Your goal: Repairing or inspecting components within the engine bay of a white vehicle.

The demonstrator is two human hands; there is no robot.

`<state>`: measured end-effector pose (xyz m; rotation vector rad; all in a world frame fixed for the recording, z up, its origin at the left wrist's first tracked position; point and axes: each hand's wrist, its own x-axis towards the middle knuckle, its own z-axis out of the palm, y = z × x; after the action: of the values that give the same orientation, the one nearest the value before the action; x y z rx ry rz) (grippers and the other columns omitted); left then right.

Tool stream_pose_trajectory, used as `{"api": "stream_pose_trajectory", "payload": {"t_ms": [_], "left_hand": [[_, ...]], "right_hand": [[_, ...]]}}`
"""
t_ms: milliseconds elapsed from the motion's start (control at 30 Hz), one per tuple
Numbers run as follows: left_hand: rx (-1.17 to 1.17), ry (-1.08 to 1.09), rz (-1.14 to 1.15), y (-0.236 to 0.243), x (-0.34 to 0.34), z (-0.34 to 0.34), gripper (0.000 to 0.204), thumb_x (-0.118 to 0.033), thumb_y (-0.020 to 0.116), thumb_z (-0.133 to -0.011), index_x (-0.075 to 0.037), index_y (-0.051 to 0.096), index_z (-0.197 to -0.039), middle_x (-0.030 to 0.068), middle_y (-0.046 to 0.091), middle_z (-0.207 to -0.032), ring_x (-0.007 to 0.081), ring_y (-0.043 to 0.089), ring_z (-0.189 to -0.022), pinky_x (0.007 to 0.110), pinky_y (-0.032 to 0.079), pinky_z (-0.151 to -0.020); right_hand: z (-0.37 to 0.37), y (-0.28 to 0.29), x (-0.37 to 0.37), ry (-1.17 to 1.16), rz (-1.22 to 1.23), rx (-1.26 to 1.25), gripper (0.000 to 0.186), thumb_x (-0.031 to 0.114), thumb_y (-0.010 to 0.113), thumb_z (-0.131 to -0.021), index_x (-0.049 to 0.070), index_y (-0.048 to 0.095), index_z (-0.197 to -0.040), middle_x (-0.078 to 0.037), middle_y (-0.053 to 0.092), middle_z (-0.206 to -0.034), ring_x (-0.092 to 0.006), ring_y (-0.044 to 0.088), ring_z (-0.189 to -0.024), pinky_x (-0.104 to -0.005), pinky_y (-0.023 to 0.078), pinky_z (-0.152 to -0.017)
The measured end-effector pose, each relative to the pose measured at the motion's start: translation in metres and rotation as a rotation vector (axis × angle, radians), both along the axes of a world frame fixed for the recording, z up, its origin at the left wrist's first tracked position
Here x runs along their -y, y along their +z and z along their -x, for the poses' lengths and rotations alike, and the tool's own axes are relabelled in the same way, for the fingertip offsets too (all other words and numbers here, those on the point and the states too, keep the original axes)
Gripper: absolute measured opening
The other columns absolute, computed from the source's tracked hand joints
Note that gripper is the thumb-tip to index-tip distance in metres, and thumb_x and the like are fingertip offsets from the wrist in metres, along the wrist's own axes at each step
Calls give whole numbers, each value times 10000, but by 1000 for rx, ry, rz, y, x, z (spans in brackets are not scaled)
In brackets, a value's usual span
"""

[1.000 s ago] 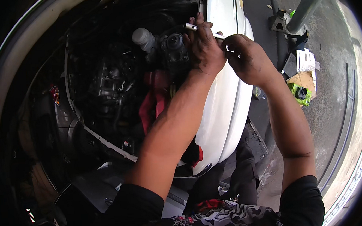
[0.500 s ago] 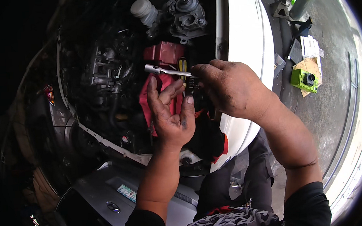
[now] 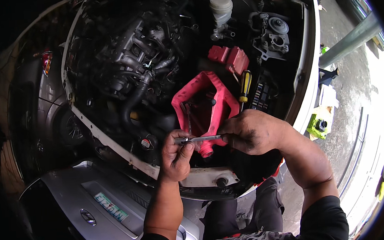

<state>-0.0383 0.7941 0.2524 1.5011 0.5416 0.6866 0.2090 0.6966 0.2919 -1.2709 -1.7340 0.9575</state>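
A silver wrench with a swivelling socket end lies level across the front of the engine bay, held between my two hands. My left hand pinches its socket end between thumb and fingers. The other end is in the closed fingers of my right hand. Just beyond the wrench rests a cut-open red plastic jug, its threaded neck toward me and some metal tools inside. A yellow-and-black screwdriver stands tilted past my right hand, beside the open fuse box.
The dark engine fills the bay's left side. Farther back are a white-capped reservoir, a red cover and a grey metal part. A silver car stands close at lower left. Outside the right fender lies a green box.
My left hand, open beneath the wrench before, has closed on its socket end. Both hands have come nearer to me. The view has shifted, showing more of the bay's right side.
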Motion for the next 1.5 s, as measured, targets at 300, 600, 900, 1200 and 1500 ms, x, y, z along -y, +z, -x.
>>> {"api": "stream_pose_trajectory", "payload": {"t_ms": [300,600,900,1200,1500], "left_hand": [[-110,89,291,-10,-35,17,466,-359,520,-1019,12,491,-1301,118,684,-1010,174,654,-890,342,523,-852],[-494,322,-11,-25,-27,63,464,-133,706,-906,8,515,-1306,28,615,-1018,76,566,-871,220,465,-796],[-224,480,568,-81,10,18,559,-285,755,-866,20,493,-1254,133,614,-1146,189,620,-980,334,510,-862],[-452,560,937,-101,3,6,562,-394,591,-936,40,502,-1280,236,553,-1284,308,548,-1185,420,430,-977],[-775,403,178,-95,-23,0,240,-85,519,-841,-64,696,-1001,234,681,-849,388,683,-845,442,526,-745]], "right_hand": [[3,-46,-33,-325,131,-100,266,3,658,-827,4,636,-1092,-146,653,-770,-256,655,-661,-349,514,-630],[-2,-67,-47,-447,264,94,292,-13,555,-886,1,617,-1171,-153,682,-966,-255,679,-898,-336,524,-798],[30,-39,-77,-107,456,72,547,64,678,-776,-8,551,-1303,-190,659,-1033,-300,677,-910,-355,550,-766],[61,-89,-128,166,281,842,525,266,675,-827,110,568,-1317,-175,641,-1165,-337,583,-1172,-431,494,-955],[36,-86,-150,96,309,1000,231,207,544,-913,110,709,-1042,-100,707,-1061,-279,686,-986,-420,541,-828]]}}
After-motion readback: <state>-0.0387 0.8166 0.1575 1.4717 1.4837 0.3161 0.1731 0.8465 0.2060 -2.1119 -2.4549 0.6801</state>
